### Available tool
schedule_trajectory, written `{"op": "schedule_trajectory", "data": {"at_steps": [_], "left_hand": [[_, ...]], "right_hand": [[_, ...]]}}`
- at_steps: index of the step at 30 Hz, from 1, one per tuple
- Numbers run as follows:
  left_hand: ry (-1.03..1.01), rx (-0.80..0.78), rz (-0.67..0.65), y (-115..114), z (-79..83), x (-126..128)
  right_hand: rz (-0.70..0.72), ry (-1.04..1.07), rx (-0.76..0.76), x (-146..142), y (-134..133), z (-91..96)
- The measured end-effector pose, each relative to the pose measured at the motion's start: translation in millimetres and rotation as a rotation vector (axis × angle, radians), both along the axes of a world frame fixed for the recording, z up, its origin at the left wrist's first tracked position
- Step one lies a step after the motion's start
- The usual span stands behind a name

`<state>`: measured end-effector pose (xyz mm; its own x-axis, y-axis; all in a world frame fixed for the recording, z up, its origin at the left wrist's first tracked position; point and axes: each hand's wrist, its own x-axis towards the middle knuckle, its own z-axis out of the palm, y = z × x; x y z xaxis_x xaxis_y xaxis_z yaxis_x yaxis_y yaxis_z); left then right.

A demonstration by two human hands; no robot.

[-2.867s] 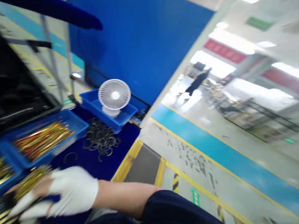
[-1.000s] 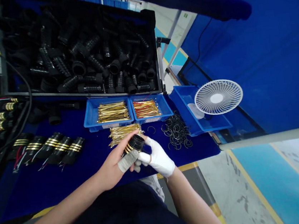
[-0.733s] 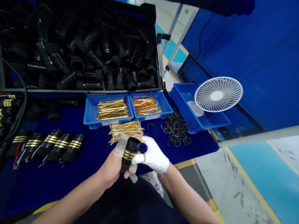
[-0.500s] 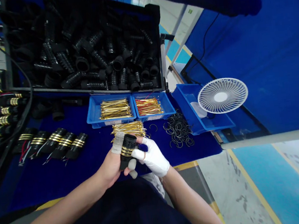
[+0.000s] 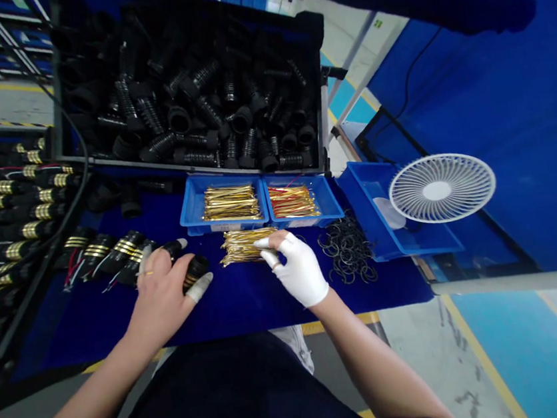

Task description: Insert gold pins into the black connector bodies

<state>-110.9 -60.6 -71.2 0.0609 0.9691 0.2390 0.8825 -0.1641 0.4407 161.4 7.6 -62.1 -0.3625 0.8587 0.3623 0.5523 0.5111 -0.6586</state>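
Observation:
My left hand [image 5: 161, 291], with finger cots on it, grips a black ribbed connector with gold bands [image 5: 195, 273] between thumb and fingers. Its fingertips are next to a row of similar banded connectors [image 5: 113, 255] with thin wires. My right hand [image 5: 298, 269], in a white glove, rests its fingertips on a loose pile of gold pins [image 5: 242, 247] lying on the dark blue table mat [image 5: 249, 306]. Part of the pile is hidden under those fingers.
Two blue trays of gold and red-tipped pins [image 5: 260, 201] stand behind the pile. Black metal rings [image 5: 348, 251] lie to the right. Behind them are a black crate of ribbed black parts [image 5: 185, 92], a white fan [image 5: 442, 188] in a blue tray, and more connectors at far left.
The connector has left my right hand and stays in my left, which has moved left toward the row. My right hand has moved onto the gold pin pile. The view has shifted slightly.

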Motion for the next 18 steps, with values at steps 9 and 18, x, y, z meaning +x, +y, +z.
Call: {"op": "schedule_trajectory", "data": {"at_steps": [9,18], "left_hand": [[0.098,0.116,0.163,39,18.3,-80],[-0.097,-0.02,0.189,119,-0.6,-135]], "right_hand": [[0.053,-0.301,0.03,-24,15,-3.3],[0.015,-0.719,-0.027,-43,-6,-9.3]]}}
